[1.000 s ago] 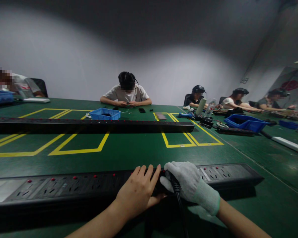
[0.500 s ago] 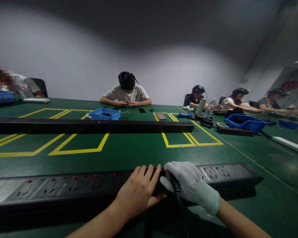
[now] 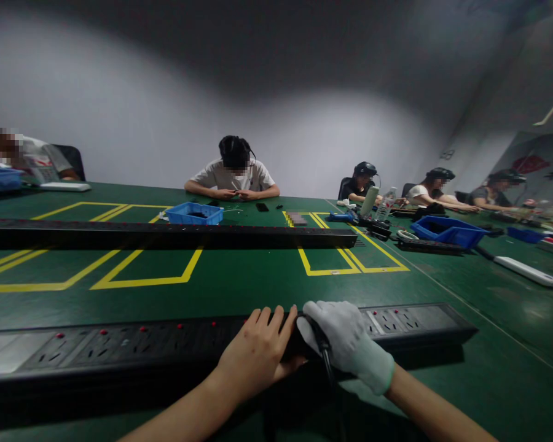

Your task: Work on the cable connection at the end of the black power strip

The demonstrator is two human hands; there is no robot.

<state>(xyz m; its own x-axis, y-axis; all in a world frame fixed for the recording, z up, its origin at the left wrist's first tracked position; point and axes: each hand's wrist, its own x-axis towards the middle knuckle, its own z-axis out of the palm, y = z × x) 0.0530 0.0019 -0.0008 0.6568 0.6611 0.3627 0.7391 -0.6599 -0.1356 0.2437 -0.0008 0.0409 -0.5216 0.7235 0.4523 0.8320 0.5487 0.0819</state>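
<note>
A long black power strip [image 3: 120, 350] with many sockets and red buttons lies across the near edge of the green table [image 3: 258, 279]. My bare left hand [image 3: 258, 353] rests on top of the strip, fingers together and curled over its far edge, gripping it. My right hand [image 3: 345, 341], in a white glove, is closed round a black plug [image 3: 317, 334] pressed onto the strip just right of the left hand. The plug's black cable [image 3: 329, 374] runs down toward me between my wrists.
A second long black power strip [image 3: 166, 236] lies across the middle of the table between yellow floor-tape rectangles. A blue tray [image 3: 194, 213] sits beyond it, another blue tray [image 3: 449, 230] at the right. Several people sit working at the far and right sides.
My hands stay in the same grip on the strip and plug. The view has shifted slightly to the right and down.
</note>
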